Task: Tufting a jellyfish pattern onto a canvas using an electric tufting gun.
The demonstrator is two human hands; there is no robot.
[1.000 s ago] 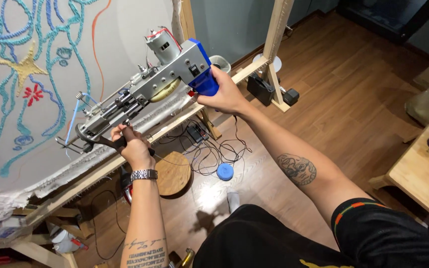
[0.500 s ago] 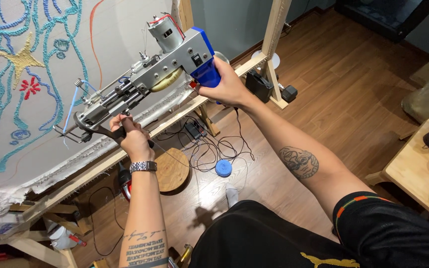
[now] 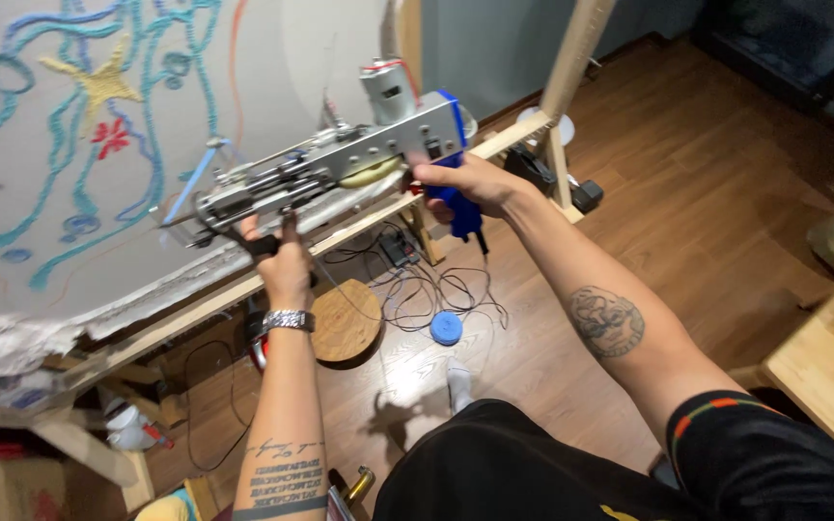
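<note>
Glossy wooden floor (image 3: 726, 183), grey wall (image 3: 494, 48), wooden table (image 3: 827, 371) at right.

the stretched cloth (image 3: 69, 145) walls off everything ahead and to the left, and the tufting gun (image 3: 340, 159) lies across it with its tip against the fabric — no passage between the two. the left hand (image 3: 282, 260) fills the gap under the gun's front, the right hand (image 3: 460, 183) the space at its blue handle. below, the wooden frame rail (image 3: 195, 309) bars the way to the cloth's lower edge. on the floor a round stool (image 3: 345, 323), tangled cables (image 3: 427, 285) and a blue disc (image 3: 446, 328) crowd the spot beneath the gun. to the right, past the upright post (image 3: 571, 68), the wood floor (image 3: 707, 193) lies open as far as the bench (image 3: 827, 371).
</note>
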